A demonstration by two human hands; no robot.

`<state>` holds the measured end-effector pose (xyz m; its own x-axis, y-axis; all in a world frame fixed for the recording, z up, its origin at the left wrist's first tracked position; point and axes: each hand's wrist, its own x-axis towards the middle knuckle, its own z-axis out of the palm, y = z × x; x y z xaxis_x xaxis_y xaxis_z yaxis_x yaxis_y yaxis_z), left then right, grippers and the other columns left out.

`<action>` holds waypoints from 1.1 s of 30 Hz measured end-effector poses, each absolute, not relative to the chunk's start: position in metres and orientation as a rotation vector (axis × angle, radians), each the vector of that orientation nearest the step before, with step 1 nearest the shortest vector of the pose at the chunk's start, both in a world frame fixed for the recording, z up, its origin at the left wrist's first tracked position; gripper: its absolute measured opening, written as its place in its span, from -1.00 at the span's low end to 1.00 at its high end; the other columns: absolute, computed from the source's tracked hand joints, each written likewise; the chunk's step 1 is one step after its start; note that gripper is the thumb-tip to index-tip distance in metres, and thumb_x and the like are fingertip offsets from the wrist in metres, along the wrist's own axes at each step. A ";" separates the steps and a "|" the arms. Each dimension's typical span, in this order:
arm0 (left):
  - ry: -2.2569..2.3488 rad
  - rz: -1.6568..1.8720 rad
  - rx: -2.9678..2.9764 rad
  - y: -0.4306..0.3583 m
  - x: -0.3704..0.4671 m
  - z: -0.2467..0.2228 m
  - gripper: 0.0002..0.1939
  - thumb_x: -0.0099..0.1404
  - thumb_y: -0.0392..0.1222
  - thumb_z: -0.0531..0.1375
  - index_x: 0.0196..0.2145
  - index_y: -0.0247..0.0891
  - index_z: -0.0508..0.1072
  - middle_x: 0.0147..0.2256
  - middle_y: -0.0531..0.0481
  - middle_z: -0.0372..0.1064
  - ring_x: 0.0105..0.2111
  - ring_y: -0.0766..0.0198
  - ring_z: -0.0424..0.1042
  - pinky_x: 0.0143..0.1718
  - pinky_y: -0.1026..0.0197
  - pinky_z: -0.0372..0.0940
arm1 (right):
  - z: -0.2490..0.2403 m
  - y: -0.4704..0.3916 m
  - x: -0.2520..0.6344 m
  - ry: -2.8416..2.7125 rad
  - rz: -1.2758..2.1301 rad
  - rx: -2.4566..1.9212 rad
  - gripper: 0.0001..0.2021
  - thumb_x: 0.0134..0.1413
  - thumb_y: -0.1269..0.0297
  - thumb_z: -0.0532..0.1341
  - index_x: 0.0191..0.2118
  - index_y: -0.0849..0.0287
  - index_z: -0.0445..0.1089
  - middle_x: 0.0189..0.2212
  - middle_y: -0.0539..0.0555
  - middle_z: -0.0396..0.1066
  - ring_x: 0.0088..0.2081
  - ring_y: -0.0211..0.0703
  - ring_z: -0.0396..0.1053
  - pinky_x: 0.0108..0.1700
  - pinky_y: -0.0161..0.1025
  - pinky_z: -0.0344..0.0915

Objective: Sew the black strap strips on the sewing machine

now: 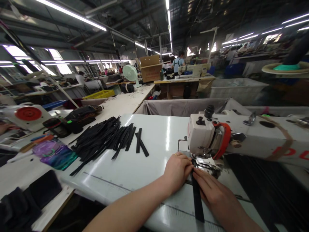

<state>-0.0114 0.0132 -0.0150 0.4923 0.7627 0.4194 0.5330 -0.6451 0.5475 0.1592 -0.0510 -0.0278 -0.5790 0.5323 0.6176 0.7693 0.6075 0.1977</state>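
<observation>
One black strip (198,203) is at the middle of the work, lying between the two hands with its far end at the metal foot (204,163) of the sewing machine (251,129), just beyond the grip. The left hand (177,170) looks closed in a pinch on that far end; the right hand (217,195) has its fingertips against the strip's right edge, thumb hidden, so whether it grips or only guides I cannot tell. Good handling here, I judge, means holding the strip flat and in line with the foot, with light, even guiding and fingertips clear of the needle area, which is hard to make out. On the wearer's side of the grip, the strip's near end lies loose near the front edge of the pale table (149,167). Leftward there is bare surface as far as two crossed strips (142,143) and the heap of black strips (101,137); ahead, it runs to a grey cloth (169,108) past the back edge. Room is tightest rightward, where the machine and dark fabric (265,187) crowd the right hand.
</observation>
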 end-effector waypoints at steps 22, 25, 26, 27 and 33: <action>1.242 0.802 2.423 0.013 -0.002 -0.008 -0.79 0.33 -0.33 0.13 -0.42 -0.29 0.53 -0.34 -0.08 0.50 -0.25 0.17 0.43 -0.09 0.14 0.32 | -0.017 -0.049 0.156 -2.288 -0.259 -1.152 -0.63 0.07 0.58 0.04 -0.04 0.20 0.40 -0.12 0.17 0.48 -0.05 -0.07 0.43 -0.02 -0.16 0.43; 1.244 0.802 2.406 0.012 -0.001 -0.008 -0.80 0.31 -0.35 0.14 -0.42 -0.30 0.53 -0.33 -0.08 0.51 -0.24 0.16 0.43 -0.09 0.14 0.32 | -0.014 -0.050 0.155 -2.282 -0.244 -1.157 -0.63 0.08 0.59 0.04 -0.05 0.19 0.41 -0.15 0.15 0.48 -0.07 -0.07 0.43 -0.04 -0.16 0.44; 1.249 0.808 2.396 0.012 -0.001 -0.008 -0.81 0.30 -0.36 0.15 -0.43 -0.30 0.54 -0.32 -0.08 0.52 -0.24 0.16 0.43 -0.09 0.13 0.32 | -0.014 -0.049 0.156 -2.282 -0.239 -1.158 -0.63 0.07 0.60 0.03 -0.05 0.20 0.40 -0.15 0.15 0.48 -0.08 -0.07 0.43 -0.04 -0.16 0.44; 1.254 0.822 2.381 0.012 -0.001 -0.009 -0.81 0.30 -0.36 0.16 -0.42 -0.30 0.54 -0.31 -0.08 0.52 -0.24 0.16 0.43 -0.09 0.13 0.33 | -0.014 -0.049 0.156 -2.281 -0.234 -1.162 -0.62 0.07 0.60 0.03 -0.04 0.20 0.40 -0.15 0.15 0.47 -0.08 -0.07 0.42 -0.04 -0.15 0.43; 1.166 0.914 2.304 0.015 -0.005 -0.011 -0.84 0.29 -0.36 0.20 -0.38 -0.28 0.59 -0.24 -0.05 0.54 -0.17 0.17 0.42 -0.04 0.14 0.33 | -0.015 -0.038 0.164 -2.260 -0.236 -1.147 -0.67 0.12 0.57 0.05 -0.04 0.22 0.39 -0.16 0.15 0.46 -0.11 -0.05 0.42 -0.07 -0.11 0.44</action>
<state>-0.0048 0.0153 -0.0115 0.4382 0.8182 0.3723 0.5566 -0.5721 0.6024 0.1637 -0.0381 -0.0152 -0.4564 0.6794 0.5746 0.7833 0.6131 -0.1029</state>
